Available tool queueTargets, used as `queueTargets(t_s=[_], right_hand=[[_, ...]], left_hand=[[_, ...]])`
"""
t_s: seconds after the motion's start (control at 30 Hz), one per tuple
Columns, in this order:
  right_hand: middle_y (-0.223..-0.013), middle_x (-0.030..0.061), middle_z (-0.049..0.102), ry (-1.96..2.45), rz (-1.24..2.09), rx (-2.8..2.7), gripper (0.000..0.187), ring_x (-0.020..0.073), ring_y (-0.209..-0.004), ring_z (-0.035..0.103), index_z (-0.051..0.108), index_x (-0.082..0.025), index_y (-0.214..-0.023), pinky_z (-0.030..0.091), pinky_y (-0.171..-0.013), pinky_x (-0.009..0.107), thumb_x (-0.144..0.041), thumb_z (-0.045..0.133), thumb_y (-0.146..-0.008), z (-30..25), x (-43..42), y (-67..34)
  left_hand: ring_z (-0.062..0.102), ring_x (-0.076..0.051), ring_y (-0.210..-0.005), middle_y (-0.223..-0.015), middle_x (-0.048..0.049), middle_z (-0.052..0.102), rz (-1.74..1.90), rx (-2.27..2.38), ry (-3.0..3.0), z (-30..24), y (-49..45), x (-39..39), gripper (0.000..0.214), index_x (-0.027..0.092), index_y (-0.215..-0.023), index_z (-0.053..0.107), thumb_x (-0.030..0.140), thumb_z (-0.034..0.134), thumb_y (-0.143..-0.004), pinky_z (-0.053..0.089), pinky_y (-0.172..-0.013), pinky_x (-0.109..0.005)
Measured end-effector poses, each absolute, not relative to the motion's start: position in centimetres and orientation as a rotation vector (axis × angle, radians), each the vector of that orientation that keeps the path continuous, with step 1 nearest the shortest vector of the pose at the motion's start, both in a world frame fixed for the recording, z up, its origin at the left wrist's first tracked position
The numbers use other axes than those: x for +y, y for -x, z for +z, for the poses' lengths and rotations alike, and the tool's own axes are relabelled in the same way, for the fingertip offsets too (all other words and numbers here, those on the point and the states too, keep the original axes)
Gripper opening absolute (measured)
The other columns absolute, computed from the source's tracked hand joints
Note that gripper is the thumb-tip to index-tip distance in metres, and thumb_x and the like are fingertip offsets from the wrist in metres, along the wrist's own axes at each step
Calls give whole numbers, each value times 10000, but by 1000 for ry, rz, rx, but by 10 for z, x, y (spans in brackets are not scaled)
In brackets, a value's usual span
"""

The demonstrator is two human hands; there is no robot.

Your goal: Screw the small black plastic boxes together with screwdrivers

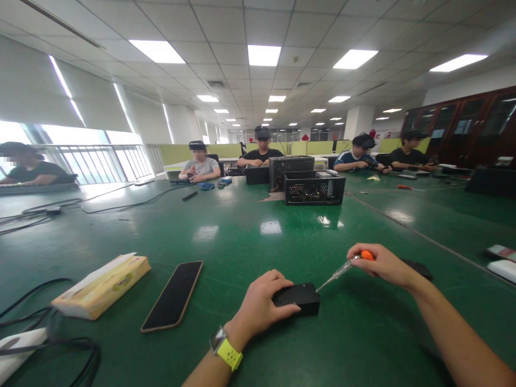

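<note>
My left hand [264,301], with a yellow-strapped watch [226,349] on its wrist, grips a small black box [302,299] flat on the green table. Fingers lie over its far side and the thumb along its near side. In my right hand [381,264] is a screwdriver [342,270] with a clear shaft grip and an orange end, pinched near the orange part. The screwdriver slants down to the left, its tip at the box's right end. Whether the tip sits in a screw is too small to tell.
A phone [173,296] and a tissue pack [102,285] lie left of my hands, with black cables [76,344] beyond. Behind my right wrist rests a dark flat object [419,269]. Open black computer cases [314,189] stand across the table [242,242], where several people sit.
</note>
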State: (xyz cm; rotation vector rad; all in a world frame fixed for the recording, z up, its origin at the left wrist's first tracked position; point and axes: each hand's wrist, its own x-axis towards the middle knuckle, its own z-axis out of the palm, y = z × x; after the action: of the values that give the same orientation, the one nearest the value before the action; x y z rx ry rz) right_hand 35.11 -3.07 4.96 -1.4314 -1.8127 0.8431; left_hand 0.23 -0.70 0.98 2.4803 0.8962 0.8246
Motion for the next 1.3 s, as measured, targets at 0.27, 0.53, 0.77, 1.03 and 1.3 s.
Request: queueTargets(t_s=[0.27, 0.53, 0.77, 1.03, 1.3], right_hand=[[-671, -22, 515, 1435, 832, -1776, 340, 92, -541, 447, 657, -156, -965, 366, -502, 234, -473, 638, -845, 47, -29, -356], [-793, 9, 570, 1460, 800, -1851, 330, 102, -585, 490, 656, -158, -949, 396, -530, 239, -471, 619, -849, 50, -31, -349], [-791, 29, 639, 1603, 909, -2090, 220, 145, -670, 540, 724, -147, -890, 423, -613, 255, -328, 653, -786, 43, -28, -342], [-819, 46, 689, 1663, 801, -2137, 233, 177, -719, 567, 761, -160, -878, 417, -665, 281, -330, 634, -781, 43, -27, -342], [-816, 49, 678, 1561, 906, -2092, 307, 174, -692, 559, 768, -186, -934, 419, -638, 283, -438, 665, -792, 53, -32, -368]], left_hand=[[624, -224, -903, -1006, -61, 655, 845, 882, -2473, 6, -2, -4, 408, 197, -1098, 709, 397, 805, -755, 498, -807, -317], [624, -224, -903, -1002, -60, 652, 841, 877, -2474, 7, -2, -5, 406, 196, -1094, 712, 396, 807, -753, 497, -796, -311], [623, -222, -908, -1004, -60, 649, 846, 877, -2466, 6, -3, -4, 412, 193, -1100, 708, 386, 810, -751, 499, -808, -313], [624, -222, -908, -1012, -64, 656, 851, 874, -2475, 6, -2, -6, 409, 201, -1100, 706, 404, 799, -758, 504, -812, -317], [623, -220, -906, -1006, -59, 654, 855, 877, -2472, 7, -3, -5, 404, 199, -1097, 708, 390, 805, -755, 502, -809, -312]])
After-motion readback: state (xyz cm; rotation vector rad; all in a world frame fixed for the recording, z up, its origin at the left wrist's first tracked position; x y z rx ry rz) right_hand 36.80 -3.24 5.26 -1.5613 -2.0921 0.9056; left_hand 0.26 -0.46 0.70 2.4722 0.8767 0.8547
